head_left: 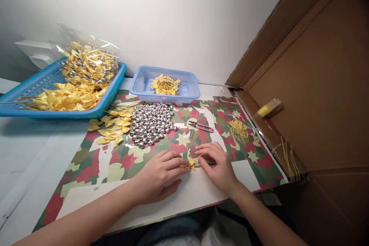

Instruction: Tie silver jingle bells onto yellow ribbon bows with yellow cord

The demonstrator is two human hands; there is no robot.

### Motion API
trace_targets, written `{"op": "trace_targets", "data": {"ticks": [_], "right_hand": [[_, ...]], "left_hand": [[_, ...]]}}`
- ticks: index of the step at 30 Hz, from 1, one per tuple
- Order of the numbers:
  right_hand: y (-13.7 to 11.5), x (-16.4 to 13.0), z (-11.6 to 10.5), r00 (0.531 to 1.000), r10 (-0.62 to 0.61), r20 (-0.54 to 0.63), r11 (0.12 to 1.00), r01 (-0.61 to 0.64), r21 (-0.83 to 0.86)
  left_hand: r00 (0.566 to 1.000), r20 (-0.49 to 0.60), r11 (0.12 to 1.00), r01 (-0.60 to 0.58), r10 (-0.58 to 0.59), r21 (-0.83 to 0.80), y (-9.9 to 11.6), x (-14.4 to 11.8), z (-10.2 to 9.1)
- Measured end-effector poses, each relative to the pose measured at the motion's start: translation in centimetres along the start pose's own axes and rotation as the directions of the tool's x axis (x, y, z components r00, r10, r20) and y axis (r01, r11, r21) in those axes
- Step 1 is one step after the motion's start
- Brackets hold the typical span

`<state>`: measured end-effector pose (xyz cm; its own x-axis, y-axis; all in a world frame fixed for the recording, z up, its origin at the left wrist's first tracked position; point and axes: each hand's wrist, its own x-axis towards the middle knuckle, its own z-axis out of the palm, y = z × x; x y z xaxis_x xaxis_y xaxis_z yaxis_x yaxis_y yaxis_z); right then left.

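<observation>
A small yellow ribbon bow point(191, 163) lies at the front of the patterned work board, between my two hands. My left hand point(161, 175) reaches in from the left, its fingertips pressed on the bow's left side and its thumb lower down. Just right of the bow, my right hand point(216, 165) has its thumb and index fingertips drawn close together; whatever is between them is too small to make out. A thin pale thread point(188, 138) runs up the board from near the bow. Beyond the hands lie pink-handled thread snips point(201, 126).
Silver bells point(151, 123) are heaped left of centre, beside loose yellow bows point(115, 128). Behind stand a small blue basket point(164, 99) of bows and a larger blue tray point(111, 100) with bagged bows. Thread scraps point(239, 130) and a yellow spool point(268, 108) are near the cardboard wall point(314, 65).
</observation>
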<state>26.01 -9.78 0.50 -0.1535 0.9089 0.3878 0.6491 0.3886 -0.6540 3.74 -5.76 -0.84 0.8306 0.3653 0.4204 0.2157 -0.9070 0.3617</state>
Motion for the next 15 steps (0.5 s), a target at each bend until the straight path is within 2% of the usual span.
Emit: {"op": "trace_targets", "data": {"ticks": [3,6,9,15], "right_hand": [[0.6,1.4,-0.4,0.965,-0.111,0.238,0.984,0.139,-0.107],[1.3,2.7,-0.3,0.901,-0.205,0.382,0.951,0.276,-0.140],[2.1,3.9,0.1,0.882,-0.245,0.402,0.939,0.319,-0.128],[2.7,6.7,1.4,0.895,-0.262,0.362,0.933,0.330,-0.142]], "left_hand": [[0.997,0.073,0.999,-0.001,0.004,-0.032,0.3,0.1,-0.1],[0.992,0.125,0.998,0.010,-0.003,-0.055,0.5,0.1,-0.1],[0.990,0.138,0.998,0.024,-0.016,-0.056,0.5,0.1,0.0],[0.993,0.119,0.996,0.015,-0.004,-0.091,0.3,0.2,-0.2]]}}
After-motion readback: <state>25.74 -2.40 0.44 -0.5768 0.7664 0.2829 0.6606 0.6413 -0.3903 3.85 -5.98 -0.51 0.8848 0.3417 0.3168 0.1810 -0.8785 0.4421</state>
